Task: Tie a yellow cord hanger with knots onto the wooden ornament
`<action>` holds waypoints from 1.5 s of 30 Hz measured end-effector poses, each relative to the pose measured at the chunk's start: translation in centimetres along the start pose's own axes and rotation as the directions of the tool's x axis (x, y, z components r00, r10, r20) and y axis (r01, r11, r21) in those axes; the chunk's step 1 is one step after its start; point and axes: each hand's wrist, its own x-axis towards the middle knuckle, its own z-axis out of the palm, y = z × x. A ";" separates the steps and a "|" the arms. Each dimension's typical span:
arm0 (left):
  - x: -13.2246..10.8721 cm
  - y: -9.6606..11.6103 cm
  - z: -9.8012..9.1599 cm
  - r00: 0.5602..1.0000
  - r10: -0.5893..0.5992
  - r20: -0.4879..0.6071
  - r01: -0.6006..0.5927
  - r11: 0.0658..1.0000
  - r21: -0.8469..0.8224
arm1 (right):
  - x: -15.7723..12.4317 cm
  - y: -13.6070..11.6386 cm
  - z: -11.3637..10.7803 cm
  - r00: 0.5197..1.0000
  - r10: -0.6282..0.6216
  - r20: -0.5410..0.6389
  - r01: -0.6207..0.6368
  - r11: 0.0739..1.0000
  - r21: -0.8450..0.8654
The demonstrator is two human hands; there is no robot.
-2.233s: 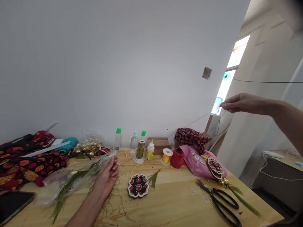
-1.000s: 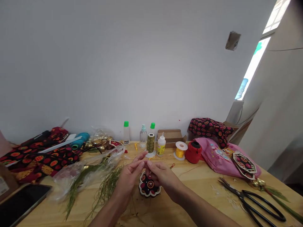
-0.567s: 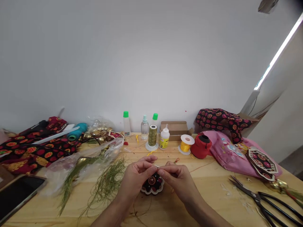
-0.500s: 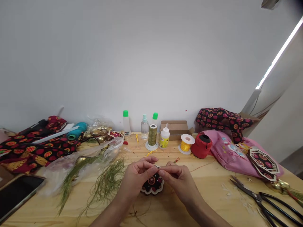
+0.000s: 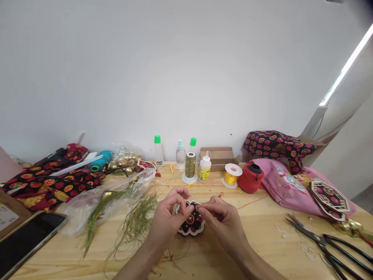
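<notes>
A flower-shaped ornament (image 5: 190, 222), dark patterned fabric inside a pale scalloped rim, is low in the middle of the view. My left hand (image 5: 171, 212) is at its upper left edge, thumb and index finger pinched together. Opposite it, my right hand (image 5: 220, 217) pinches thumb against index finger at the upper right edge. Whatever lies between the fingertips is too small to make out, and I cannot tell whether they grip the ornament's rim. Just beyond my right hand shows a small red cord loop (image 5: 220, 194).
Loose green threads (image 5: 136, 219) and a plastic bag (image 5: 84, 206) lie left, beside a phone (image 5: 29, 243). Behind stand a glue bottle (image 5: 204, 169), an olive thread spool (image 5: 190, 165), a yellow cord spool (image 5: 231, 179) and a red thread cone (image 5: 251, 179). Black scissors (image 5: 320, 241) lie right.
My fingertips have drawn slightly apart, and more of the ornament's upper part shows between them. The whole view has shifted a little, with the table things appearing farther right.
</notes>
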 end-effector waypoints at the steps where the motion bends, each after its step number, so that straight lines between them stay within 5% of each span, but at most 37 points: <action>1: 0.0 0.0 0.0 1.000 -0.002 -0.010 0.003 1.000 0.010 | 0.0 0.0 0.0 1.000 -0.001 -0.004 0.001 1.000 -0.001; 13: -0.2 0.3 0.5 0.996 -0.020 0.086 0.020 1.000 0.006 | 0.0 -0.2 -0.3 1.000 -0.015 0.019 0.015 1.000 0.023; 26: 0.0 0.4 0.2 0.999 -0.046 0.014 0.045 0.997 0.064 | 0.1 -0.1 -0.3 0.995 0.011 0.099 -0.013 1.000 0.019; 30: 0.2 0.1 0.2 0.994 -0.098 -0.052 0.095 0.994 -0.059 | 0.3 -0.1 -0.4 0.998 0.027 0.062 -0.030 0.999 0.044; 35: 0.9 0.2 -0.6 0.950 -0.249 -0.188 0.147 0.890 -0.431 | 0.9 -0.1 -0.9 1.000 0.020 0.011 -0.020 0.999 0.025; 39: 1.8 0.2 -2.5 0.912 -0.310 -0.268 0.062 0.751 -0.658 | 1.7 -1.2 -5.0 0.995 -0.066 0.073 0.073 0.993 -0.091; 45: 2.6 -0.2 -4.0 0.939 -0.217 -0.265 -0.036 0.708 -0.706 | 3.5 -5.1 -16.1 0.974 -0.124 0.192 0.193 0.894 -0.403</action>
